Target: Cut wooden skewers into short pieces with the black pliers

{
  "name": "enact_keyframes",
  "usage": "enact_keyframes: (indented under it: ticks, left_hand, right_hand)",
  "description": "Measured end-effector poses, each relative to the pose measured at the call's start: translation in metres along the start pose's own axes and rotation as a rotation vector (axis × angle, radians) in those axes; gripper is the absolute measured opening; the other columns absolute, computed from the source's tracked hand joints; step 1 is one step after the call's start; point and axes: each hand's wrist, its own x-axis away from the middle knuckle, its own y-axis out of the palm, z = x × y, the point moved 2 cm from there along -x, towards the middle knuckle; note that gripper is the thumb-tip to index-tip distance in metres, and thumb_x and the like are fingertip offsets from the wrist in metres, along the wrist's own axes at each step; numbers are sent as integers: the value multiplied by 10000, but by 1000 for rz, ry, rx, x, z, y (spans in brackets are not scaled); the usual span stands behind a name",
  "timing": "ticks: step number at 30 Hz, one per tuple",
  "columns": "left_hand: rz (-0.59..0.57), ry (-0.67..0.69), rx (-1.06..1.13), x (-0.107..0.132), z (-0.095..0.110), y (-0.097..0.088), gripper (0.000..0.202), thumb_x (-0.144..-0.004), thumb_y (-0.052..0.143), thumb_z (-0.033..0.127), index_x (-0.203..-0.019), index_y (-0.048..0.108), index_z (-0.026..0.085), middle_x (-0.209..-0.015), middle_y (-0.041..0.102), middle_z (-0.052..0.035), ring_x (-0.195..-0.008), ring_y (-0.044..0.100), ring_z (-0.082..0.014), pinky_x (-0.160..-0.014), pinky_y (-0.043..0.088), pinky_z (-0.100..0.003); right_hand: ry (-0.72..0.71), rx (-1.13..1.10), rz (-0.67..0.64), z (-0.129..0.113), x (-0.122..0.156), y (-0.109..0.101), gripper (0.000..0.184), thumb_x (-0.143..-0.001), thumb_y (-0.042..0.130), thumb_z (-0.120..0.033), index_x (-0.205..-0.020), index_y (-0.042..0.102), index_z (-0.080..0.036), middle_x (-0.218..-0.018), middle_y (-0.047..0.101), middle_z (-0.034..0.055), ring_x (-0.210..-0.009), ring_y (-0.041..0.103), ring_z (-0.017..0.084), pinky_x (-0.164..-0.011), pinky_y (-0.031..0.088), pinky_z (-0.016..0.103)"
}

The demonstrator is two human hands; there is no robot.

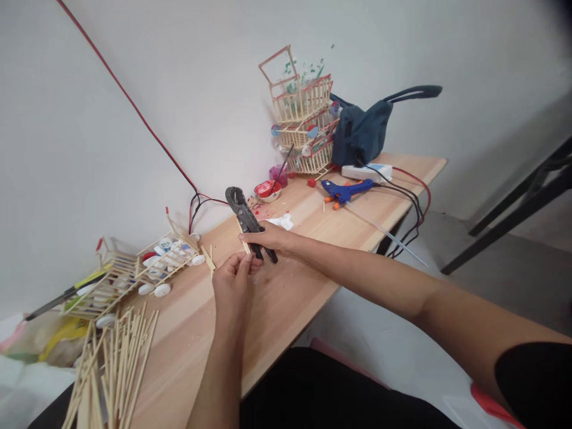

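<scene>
My right hand (273,235) is closed around black pliers (243,213) with a hooked jaw pointing up and away. Between the thumb and fingers of my left hand (233,271) is a thin wooden stick (245,243), close beside the pliers' handles. The stick runs up along the tool, and my right fingers partly hide it. Both hands are just above the wooden table (286,292). To the left of my left hand lie short stick pieces (208,257).
Stick-built carts (167,259) stand left, behind a pile of loose sticks (118,363). Stacked stick baskets (304,119) rise at the back near a dark blue bag (361,134). A blue glue gun (346,190), a power strip (367,173) and a red paint bowl (268,190) are right.
</scene>
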Motion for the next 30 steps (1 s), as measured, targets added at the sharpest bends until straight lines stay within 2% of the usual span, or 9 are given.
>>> enact_keyframes:
  ticks: [4, 6, 10, 13, 18, 23, 27, 30]
  left_hand:
    - [-111, -169, 360, -3, -6, 2, 379, -737, 678, 452, -875, 690, 100, -763, 734, -97, -647, 645, -157, -627, 519, -282]
    - [-142, -235, 482, -3, -7, 3, 402, -703, 713, 460, -868, 683, 95, -760, 736, -107, -648, 654, -154, -610, 515, -265]
    - [-136, -319, 553, -3, -8, 3, 376, -623, 793, 410, -803, 672, 103, -714, 732, -95, -619, 654, -137, -576, 497, -229]
    - [-110, -320, 555, -3, -10, 2, 375, -588, 817, 394, -775, 674, 102, -670, 717, -74, -582, 632, -118, -558, 480, -213]
    - [-89, -235, 446, -5, -14, 1, 339, -630, 782, 415, -710, 666, 106, -611, 676, -40, -529, 573, -93, -526, 439, -202]
    - [-84, -132, 278, -6, -12, -4, 303, -715, 701, 422, -686, 643, 126, -610, 652, -26, -525, 550, -96, -526, 422, -210]
    - [19, 3, 53, -5, -4, -15, 244, -796, 610, 358, -675, 630, 148, -607, 638, -18, -536, 538, -108, -545, 414, -220]
    - [93, 86, -96, -5, 0, -22, 238, -834, 558, 347, -699, 631, 165, -630, 640, -12, -547, 535, -117, -562, 410, -229]
  right_hand:
    - [-32, 101, 15, 1, -2, -1, 280, -762, 631, -364, -618, 544, -141, -541, 560, -15, -502, 497, 90, -490, 388, 198]
    - [-62, 157, 5, 1, -3, 0, 292, -781, 601, -376, -618, 548, -140, -557, 570, -9, -508, 499, 92, -503, 391, 204]
    - [-117, 231, 37, 1, -2, 4, 284, -785, 580, -394, -639, 535, -154, -575, 567, -17, -534, 504, 97, -521, 390, 205]
    - [-128, 306, 66, 1, 0, 7, 287, -788, 568, -406, -645, 528, -161, -576, 568, -16, -558, 516, 108, -528, 384, 208]
    - [-165, 399, 82, 0, 2, 9, 293, -814, 540, -409, -658, 538, -161, -600, 583, -6, -599, 538, 120, -544, 375, 211]
    - [-199, 391, 78, 1, 1, 8, 295, -821, 535, -418, -684, 549, -158, -615, 577, -15, -594, 532, 113, -556, 380, 212]
    - [-201, 317, 55, -5, -2, -3, 340, -842, 514, -463, -734, 584, -149, -636, 577, -5, -592, 535, 110, -585, 412, 217]
    - [-200, 311, 46, -18, -1, -14, 384, -868, 477, -494, -833, 610, -135, -634, 570, 6, -587, 546, 117, -571, 420, 219]
